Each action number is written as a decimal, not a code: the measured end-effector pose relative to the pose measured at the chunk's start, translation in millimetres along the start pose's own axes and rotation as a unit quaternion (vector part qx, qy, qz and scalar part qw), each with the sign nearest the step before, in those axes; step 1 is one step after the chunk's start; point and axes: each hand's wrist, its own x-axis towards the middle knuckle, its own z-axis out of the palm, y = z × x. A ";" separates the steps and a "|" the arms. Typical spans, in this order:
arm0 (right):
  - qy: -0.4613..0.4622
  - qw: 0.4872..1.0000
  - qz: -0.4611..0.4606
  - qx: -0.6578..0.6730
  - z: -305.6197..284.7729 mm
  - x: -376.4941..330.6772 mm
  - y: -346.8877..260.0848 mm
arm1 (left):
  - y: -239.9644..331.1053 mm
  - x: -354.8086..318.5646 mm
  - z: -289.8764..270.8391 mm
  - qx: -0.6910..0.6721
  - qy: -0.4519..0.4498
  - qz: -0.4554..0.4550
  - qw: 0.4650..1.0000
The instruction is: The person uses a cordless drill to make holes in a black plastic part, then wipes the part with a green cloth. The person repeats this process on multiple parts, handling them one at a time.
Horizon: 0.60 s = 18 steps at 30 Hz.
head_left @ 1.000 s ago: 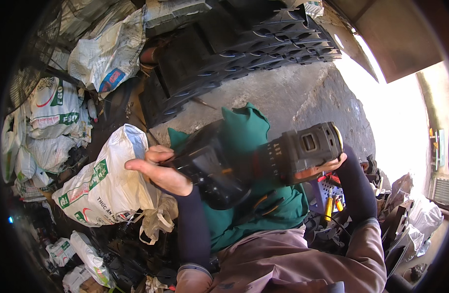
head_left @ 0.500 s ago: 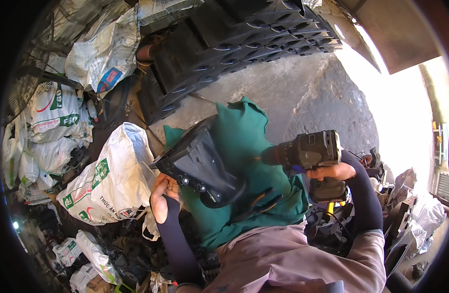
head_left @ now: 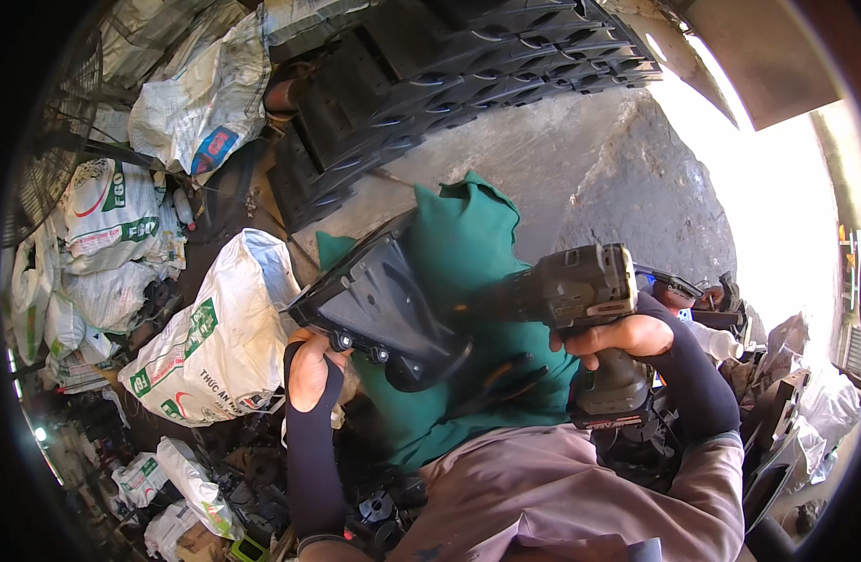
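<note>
A black moulded plastic part [head_left: 384,304] lies tilted across a green cloth [head_left: 468,229] on my lap. Bolt-like fittings sit along its near left edge. My left hand [head_left: 311,370] is closed on that edge, its fingers partly hidden beneath the part. In my right hand [head_left: 623,339] is a dark cordless drill [head_left: 585,286], gripped around its handle. The drill's chuck points left toward the part, with a gap between them; its tip is blurred. A thin dark tool with orange on it [head_left: 507,373] rests on the cloth near my waist.
Stacked black plastic trays or panels [head_left: 430,80] stand on the grey floor [head_left: 637,187] ahead. An upright white woven sack [head_left: 215,337] is just left of me, with more sacks [head_left: 112,215] beyond. Clutter, including a white bottle [head_left: 718,339], lies at my right.
The drill and my right hand have moved slightly left, toward the black part. My left hand has shifted a little along the part's edge, and its fingers are more curled.
</note>
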 end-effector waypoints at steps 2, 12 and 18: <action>-0.032 0.999 -0.006 0.026 -0.2 8.0 6.1 | 0.3 -1.0 0.2 0.031 0.004 -0.004 0.999; -0.088 0.996 0.000 0.032 -2.9 32.1 31.4 | -12.2 1.7 -19.8 0.205 -0.070 -0.079 0.973; -0.138 0.988 -0.011 0.065 -1.6 41.9 35.5 | -6.1 13.7 -22.0 0.193 -0.142 -0.110 0.965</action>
